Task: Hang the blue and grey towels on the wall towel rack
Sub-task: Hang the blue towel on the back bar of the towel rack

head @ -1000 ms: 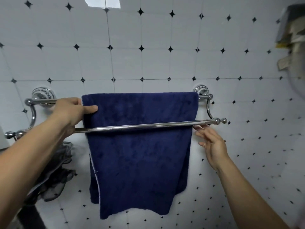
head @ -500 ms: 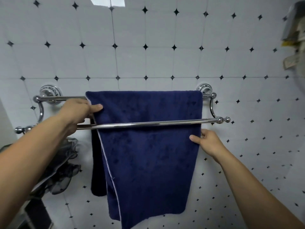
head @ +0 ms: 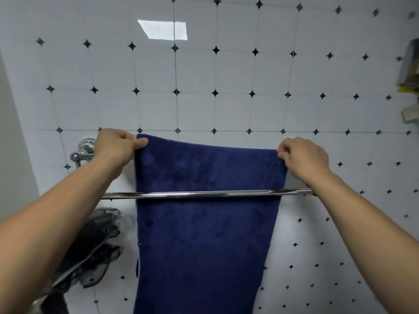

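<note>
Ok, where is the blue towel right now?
Center of the head view: the blue towel hangs behind the front rail, its top corners pinched by the left hand and right hand.

Even, soft indoor light, fairly bright. Glossy tiled wall (head: 294,114) mirrors pale rectangular glare patch (head: 164,30) near top edge. Chrome front bar (head: 204,193) shows streaked highlights. Wide-angle bending curves tile lines; right-edge clutter (head: 410,71) blurred.

Blue towel (head: 204,223) draped over chrome wall rack (head: 204,193), hanging flat
</note>
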The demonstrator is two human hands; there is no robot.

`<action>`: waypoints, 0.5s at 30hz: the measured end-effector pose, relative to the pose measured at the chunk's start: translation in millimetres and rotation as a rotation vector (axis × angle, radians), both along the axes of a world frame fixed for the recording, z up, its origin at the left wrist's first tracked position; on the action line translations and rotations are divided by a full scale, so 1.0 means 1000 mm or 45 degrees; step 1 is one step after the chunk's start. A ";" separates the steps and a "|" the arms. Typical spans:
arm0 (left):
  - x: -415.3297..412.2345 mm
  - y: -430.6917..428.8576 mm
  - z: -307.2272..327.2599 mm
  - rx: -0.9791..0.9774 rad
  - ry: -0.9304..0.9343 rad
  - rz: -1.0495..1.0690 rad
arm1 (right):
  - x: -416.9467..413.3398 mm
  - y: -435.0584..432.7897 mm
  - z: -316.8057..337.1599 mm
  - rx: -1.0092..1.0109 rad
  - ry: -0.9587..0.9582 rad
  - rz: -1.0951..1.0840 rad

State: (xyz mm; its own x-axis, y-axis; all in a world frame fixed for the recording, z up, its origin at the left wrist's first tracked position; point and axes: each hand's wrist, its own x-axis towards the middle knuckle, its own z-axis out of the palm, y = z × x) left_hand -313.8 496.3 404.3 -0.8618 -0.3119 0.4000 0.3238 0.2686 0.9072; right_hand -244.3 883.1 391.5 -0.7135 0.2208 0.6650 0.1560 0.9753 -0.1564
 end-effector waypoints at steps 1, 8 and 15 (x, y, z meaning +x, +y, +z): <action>-0.004 -0.002 0.003 -0.053 -0.023 0.056 | -0.001 0.003 0.007 0.037 -0.044 -0.044; -0.005 0.001 -0.001 -0.661 -0.032 0.268 | -0.005 0.004 0.018 -0.309 -0.094 -0.167; -0.004 0.009 -0.007 -1.051 0.161 -0.235 | 0.009 0.008 -0.024 -1.052 -0.229 0.356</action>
State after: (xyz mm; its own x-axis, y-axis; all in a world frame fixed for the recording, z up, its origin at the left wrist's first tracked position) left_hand -317.6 505.3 397.8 -0.8035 0.2624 0.5343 0.5131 0.7604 0.3982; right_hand -235.2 890.6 367.1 -0.8912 0.3828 0.2432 0.0194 0.5678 -0.8230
